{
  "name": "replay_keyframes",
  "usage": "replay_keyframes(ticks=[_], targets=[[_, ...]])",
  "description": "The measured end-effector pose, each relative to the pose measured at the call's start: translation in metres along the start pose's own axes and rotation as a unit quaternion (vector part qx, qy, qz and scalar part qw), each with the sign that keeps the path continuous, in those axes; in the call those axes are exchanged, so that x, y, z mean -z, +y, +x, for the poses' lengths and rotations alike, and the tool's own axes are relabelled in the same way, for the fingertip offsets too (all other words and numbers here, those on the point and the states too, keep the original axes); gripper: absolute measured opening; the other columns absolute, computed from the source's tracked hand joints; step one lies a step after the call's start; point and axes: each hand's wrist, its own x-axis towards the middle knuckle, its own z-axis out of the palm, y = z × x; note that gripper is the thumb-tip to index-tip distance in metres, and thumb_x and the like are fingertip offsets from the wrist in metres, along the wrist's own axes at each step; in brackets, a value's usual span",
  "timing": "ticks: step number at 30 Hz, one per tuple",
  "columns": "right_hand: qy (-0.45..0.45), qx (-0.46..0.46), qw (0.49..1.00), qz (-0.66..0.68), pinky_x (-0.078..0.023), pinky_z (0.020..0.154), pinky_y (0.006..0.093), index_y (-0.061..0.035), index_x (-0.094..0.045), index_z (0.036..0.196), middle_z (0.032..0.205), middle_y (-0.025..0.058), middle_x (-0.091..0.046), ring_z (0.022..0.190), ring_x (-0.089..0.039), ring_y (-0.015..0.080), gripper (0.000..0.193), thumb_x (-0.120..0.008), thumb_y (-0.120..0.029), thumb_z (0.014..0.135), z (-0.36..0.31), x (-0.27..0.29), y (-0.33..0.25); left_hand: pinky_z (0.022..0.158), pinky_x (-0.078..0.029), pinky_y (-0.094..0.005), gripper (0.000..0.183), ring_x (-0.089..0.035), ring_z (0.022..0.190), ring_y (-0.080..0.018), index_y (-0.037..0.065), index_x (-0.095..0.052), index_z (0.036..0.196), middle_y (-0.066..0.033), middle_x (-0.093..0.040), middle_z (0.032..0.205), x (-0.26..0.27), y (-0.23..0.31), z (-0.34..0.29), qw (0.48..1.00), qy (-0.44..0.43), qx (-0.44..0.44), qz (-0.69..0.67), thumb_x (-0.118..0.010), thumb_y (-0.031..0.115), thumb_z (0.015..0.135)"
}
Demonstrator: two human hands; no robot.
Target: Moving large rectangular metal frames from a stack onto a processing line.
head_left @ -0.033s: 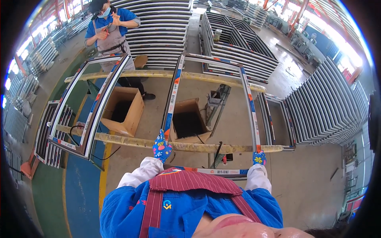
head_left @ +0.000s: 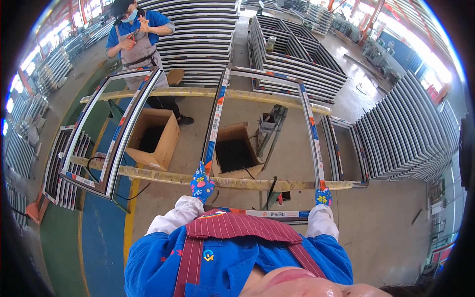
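A rectangular window frame [head_left: 215,123] with a dark edge and printed film strips lies across two padded rails, its near bar close to my apron. My left hand [head_left: 202,188], in a blue flowered glove, grips its left side bar just by the near rail [head_left: 247,182]. One finger stretches up along the bar. On the opposite side bar, my right hand [head_left: 323,197], gloved alike, is closed round the lower end; its fingers are partly hidden. Another similar frame [head_left: 122,129] rests on the rails to the left, apart from my hands.
Beyond the left frame stands a co-worker [head_left: 141,37] with both hands raised. Open cardboard boxes [head_left: 166,146] sit on the floor under and between the rails. Stacked frames [head_left: 405,128] stand at right, with more piles [head_left: 198,39] behind the far rail [head_left: 193,92]. A dark cable [head_left: 133,195] hangs at left.
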Motion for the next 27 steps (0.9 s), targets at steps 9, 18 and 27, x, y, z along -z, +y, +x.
replay_keyframes(ticks=[9, 18, 27], targets=[[0.012, 0.005, 1.0, 0.006, -0.047, 0.069, 0.0458, -0.008, -0.057, 0.087, 0.085, 0.019, -0.063, 0.08, -0.061, 0.0354, 0.028, -0.054, -0.033, 0.073, -0.001, -0.002, 0.006, 0.084, -0.044, -0.0413, 0.086, -0.051, 0.101, -0.0348, 0.004, -0.015, 0.139, -0.0202, -0.048, 0.116, -0.004, 0.0, 0.0, 1.0, 0.006, -0.007, 0.023, -0.065, 0.017, 0.07], [0.006, 0.0, 1.0, 0.017, -0.047, 0.068, 0.0453, -0.0074, -0.057, 0.086, 0.082, 0.0186, -0.063, 0.078, -0.061, 0.0355, 0.027, -0.054, -0.031, 0.073, -0.003, 0.002, -0.001, 0.08, -0.046, -0.0409, 0.084, -0.054, 0.096, -0.0336, 0.001, -0.019, 0.138, -0.0179, -0.05, 0.108, -0.006, -0.006, 0.001, 0.999, 0.038, -0.031, 0.009, -0.065, 0.016, 0.069], [0.029, 0.015, 0.999, 0.005, -0.048, 0.066, 0.0452, -0.0077, -0.057, 0.084, 0.08, 0.0181, -0.063, 0.076, -0.061, 0.0352, 0.026, -0.054, -0.031, 0.073, 0.0, -0.007, 0.005, 0.082, -0.045, -0.0407, 0.085, -0.053, 0.098, -0.034, 0.002, -0.017, 0.138, -0.019, -0.05, 0.112, -0.004, -0.004, 0.0, 0.999, 0.025, -0.02, 0.01, -0.066, 0.017, 0.07]])
